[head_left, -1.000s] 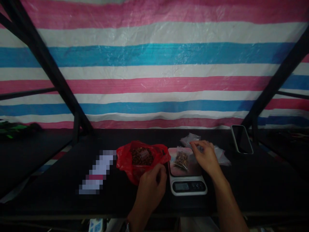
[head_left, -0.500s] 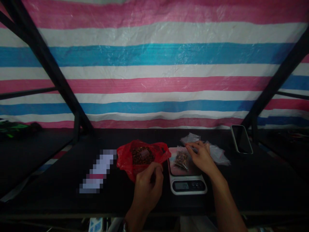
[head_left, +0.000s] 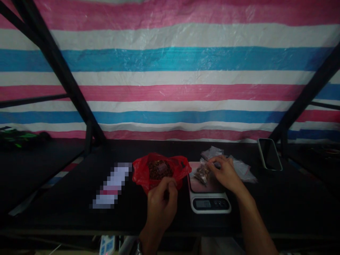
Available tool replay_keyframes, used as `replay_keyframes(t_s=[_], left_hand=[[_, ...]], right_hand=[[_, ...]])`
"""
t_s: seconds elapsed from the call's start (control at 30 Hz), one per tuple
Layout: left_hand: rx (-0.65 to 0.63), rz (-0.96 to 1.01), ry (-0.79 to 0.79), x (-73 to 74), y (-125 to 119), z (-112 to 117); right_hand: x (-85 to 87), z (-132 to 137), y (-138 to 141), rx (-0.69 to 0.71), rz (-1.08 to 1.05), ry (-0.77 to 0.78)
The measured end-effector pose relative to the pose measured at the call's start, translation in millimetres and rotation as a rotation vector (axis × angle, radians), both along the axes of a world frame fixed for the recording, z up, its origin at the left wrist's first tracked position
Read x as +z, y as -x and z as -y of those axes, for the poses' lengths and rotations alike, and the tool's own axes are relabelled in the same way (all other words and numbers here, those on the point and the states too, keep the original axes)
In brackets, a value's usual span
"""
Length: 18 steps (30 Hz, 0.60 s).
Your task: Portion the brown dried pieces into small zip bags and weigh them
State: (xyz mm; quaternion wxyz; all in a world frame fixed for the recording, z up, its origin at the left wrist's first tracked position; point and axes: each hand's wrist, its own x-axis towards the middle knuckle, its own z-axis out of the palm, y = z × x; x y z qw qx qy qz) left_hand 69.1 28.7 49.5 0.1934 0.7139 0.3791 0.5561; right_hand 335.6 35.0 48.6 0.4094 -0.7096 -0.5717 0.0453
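One table [head_left: 127, 212] is carrying one red bag [head_left: 139, 173], one scale [head_left: 209, 188], one phone [head_left: 270, 154], one filled packet [head_left: 201, 173] and at least two flat packets [head_left: 243, 170].

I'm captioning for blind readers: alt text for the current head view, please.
A person's right hand is at the top of a filled clear bag on a white scale; the left hand is at an open red bag of brown pieces. A phone is at right, a striped sheet behind.

Head-worn view, forward and down
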Motion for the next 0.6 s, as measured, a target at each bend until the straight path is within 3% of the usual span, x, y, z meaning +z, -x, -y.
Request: replay_keyframes(t_s=[0.13,0.23,0.4,0.5,0.6], left_hand=[[0.016,0.056,-0.034,7.7,-5.5,3.6],[-0.04,0.108,-0.012,8.8,-11.9,9.3],[-0.232,0.169,0.274,2.9,-21.5,20.1],[-0.265,0.234,0.375,-1.1,-23.6,20.9],[-0.169,0.271,0.361,-3.1,-20.3,15.1]], right_hand=[[32.7,11.5,9.1,0.219,-0.211,-0.018],[58.5,24.1,22.2,0.317,-0.28,-0.011],[93.0,43.2,51.1,0.432,-0.286,-0.02],[101.6,46.3,58.7,0.452,-0.295,-0.018],[92.7,38.7,51.1,0.406,-0.304,-0.017]])
